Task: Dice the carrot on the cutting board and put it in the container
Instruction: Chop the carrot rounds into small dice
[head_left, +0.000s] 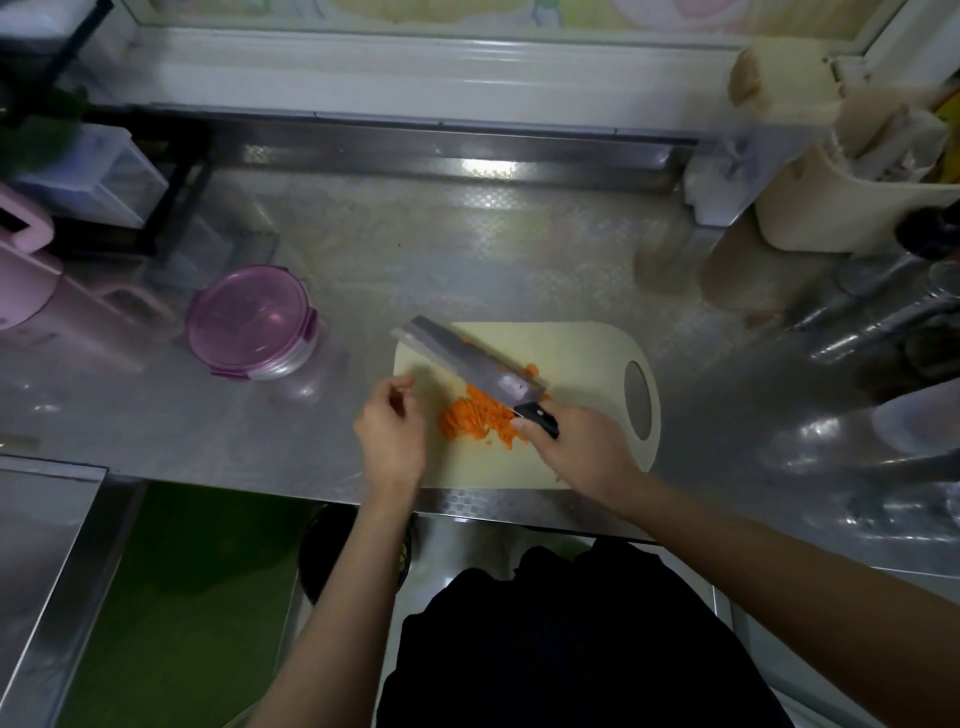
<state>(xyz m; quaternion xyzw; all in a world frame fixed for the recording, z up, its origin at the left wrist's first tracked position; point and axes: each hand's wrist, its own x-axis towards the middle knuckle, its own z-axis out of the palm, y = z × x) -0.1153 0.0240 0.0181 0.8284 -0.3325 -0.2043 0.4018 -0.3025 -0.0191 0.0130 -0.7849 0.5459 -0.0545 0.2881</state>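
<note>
A pile of orange carrot pieces (478, 418) lies on the cream cutting board (582, 353) near the counter's front edge. My right hand (576, 449) grips the black handle of a broad cleaver (470, 364), whose blade slants up and left above the carrot. My left hand (389, 434) hovers at the board's left edge beside the pile, fingers loosely curled and holding nothing. A round container with a purple lid (252, 322) stands on the steel counter to the left of the board, lid on.
A pink jug (31, 280) stands at far left beside a black rack with clear boxes (104, 176). A beige utensil holder (836, 192) and metal items (883, 312) crowd the right. A sink edge (47, 499) lies at lower left.
</note>
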